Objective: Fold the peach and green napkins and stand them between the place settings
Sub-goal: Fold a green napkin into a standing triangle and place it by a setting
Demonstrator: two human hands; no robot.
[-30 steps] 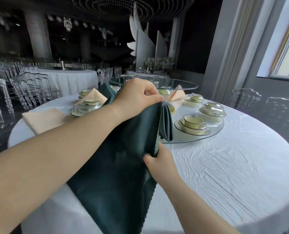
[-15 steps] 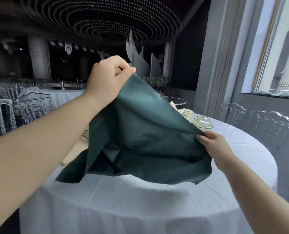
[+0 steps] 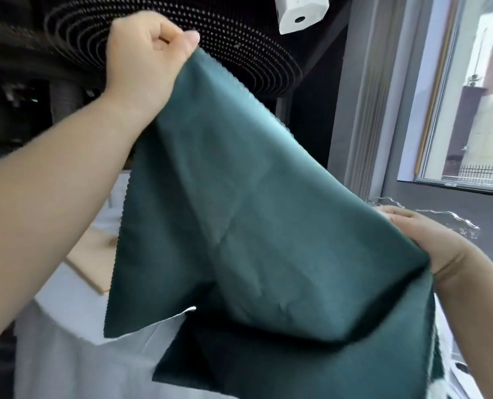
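Observation:
A dark green napkin (image 3: 268, 226) hangs spread in the air in front of me, filling the middle of the view. My left hand (image 3: 147, 59) is raised high at the upper left and pinches one corner of it. Lower at the right, my right hand (image 3: 429, 240) grips the opposite edge, its fingers partly behind the cloth. A peach napkin (image 3: 95, 254) lies flat on the table at the left, partly hidden by the green one. The place settings are hidden behind the cloth.
The round table with a white cloth (image 3: 75, 355) is below at the left. A clear chair back (image 3: 446, 220) shows past my right hand. A window (image 3: 475, 110) is at the right, a white ceiling device (image 3: 300, 12) overhead.
Both hands have lifted the green napkin higher and pulled it wider apart. The view has tilted up, and the dishes seen earlier are now covered.

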